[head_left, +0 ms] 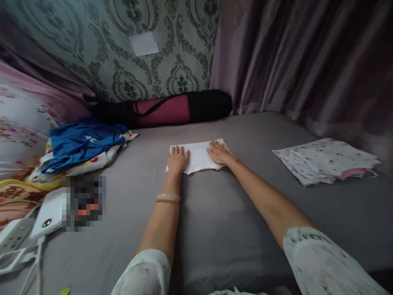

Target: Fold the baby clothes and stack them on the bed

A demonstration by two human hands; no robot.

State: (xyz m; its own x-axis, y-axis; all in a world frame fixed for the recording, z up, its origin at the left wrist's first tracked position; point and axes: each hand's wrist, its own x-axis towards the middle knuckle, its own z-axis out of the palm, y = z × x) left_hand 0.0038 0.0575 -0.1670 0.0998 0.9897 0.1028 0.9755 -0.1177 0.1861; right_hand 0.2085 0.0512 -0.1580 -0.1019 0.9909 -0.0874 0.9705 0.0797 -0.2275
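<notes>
A white folded cloth (199, 157) lies flat on the grey sheet (211, 213) in the middle of the view. On its left end rests my left hand (178, 159), palm down with the fingers spread. My right hand (220, 153) lies flat on the cloth's right end, fingers stretched toward the far edge. Bare cloth shows between the two hands, and neither hand grips it. A pale bangle (168, 198) sits round my left wrist.
Folded patterned clothes (333, 157) lie at the right. To the left are a blue garment (82, 143), a white power bank (50, 213) with cables and a power strip (16, 233). A long black and maroon bag (166, 110) lies along the wall.
</notes>
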